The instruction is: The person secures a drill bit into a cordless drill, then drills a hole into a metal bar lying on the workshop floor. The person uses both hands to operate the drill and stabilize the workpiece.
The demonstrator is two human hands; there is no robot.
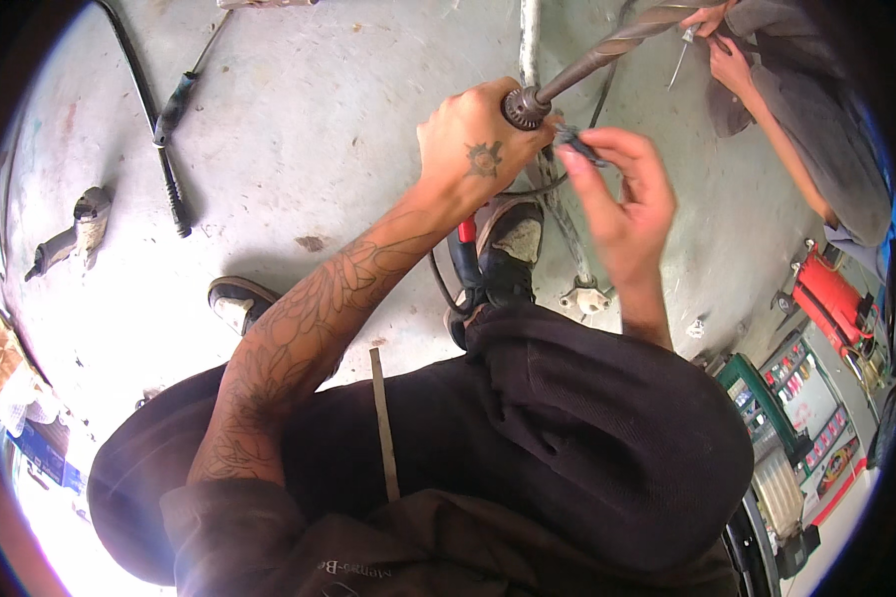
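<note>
My left hand (483, 139) is closed just behind a toothed drill chuck (525, 107), its fingers mostly hidden beneath. A long, thick twist drill bit (617, 45) runs from the chuck up to the right. The drill's body is largely covered by my hand; a red and black part (467, 234) shows below, between my shoes. Close beside the chuck, my right hand (627, 194) pinches a small dark grey piece (582, 146) between thumb and fingers. The piece is too small and blurred to name.
A white metal bar (565, 234) and a cable lie past my shoes. At upper right another person's hand (732, 65) is by a thin tool. A black lance (157, 129) and dark tool (80, 229) lie left; a green case (762, 403) and red tank-like object (831, 296) stand right.
</note>
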